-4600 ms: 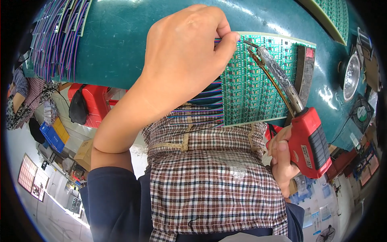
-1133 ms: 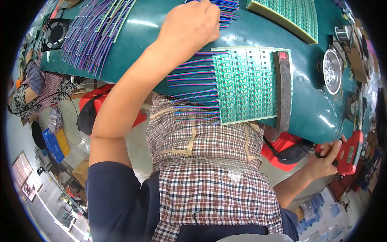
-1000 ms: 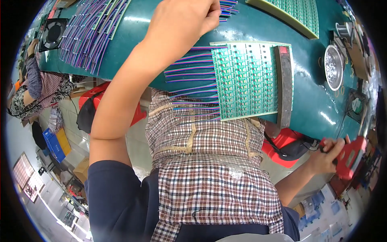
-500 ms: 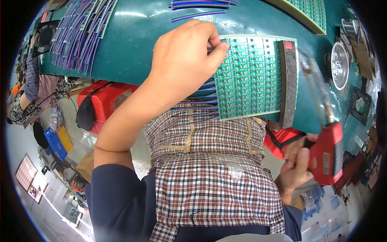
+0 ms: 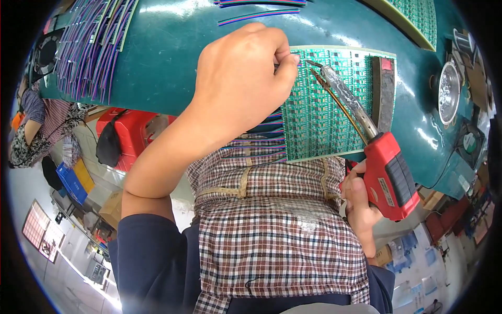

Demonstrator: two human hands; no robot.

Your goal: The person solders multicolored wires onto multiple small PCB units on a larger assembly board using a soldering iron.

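A panel of small green circuit boards (image 5: 324, 125) lies on the table in front of me. Multicoloured ribbon wires (image 5: 256, 142) stick out from its left edge. At the panel's upper left corner, my left hand (image 5: 243, 73) pinches a wire, mostly hidden by the fingers. My right hand (image 5: 362, 206) is wrapped round the handle of a red soldering gun (image 5: 389, 175). Its long metal barrel slants over the panel, and the tip is close to my left fingertips; I cannot tell whether it touches. A dark bar (image 5: 384, 97) rests across the panel's right side.
Loose ribbon wires (image 5: 261, 17) lie beyond my left hand. Wired boards (image 5: 94, 49) are spread at far left; another panel (image 5: 418, 18) stands at far right. A metal bowl (image 5: 448, 93) and a small fan (image 5: 467, 141) are at right. Red stools (image 5: 123, 138) stand below the table.
My right hand has brought the soldering gun leftward, from beside the panel to over it, its tip now near my left fingers. My left hand keeps its pinch at the panel's corner.
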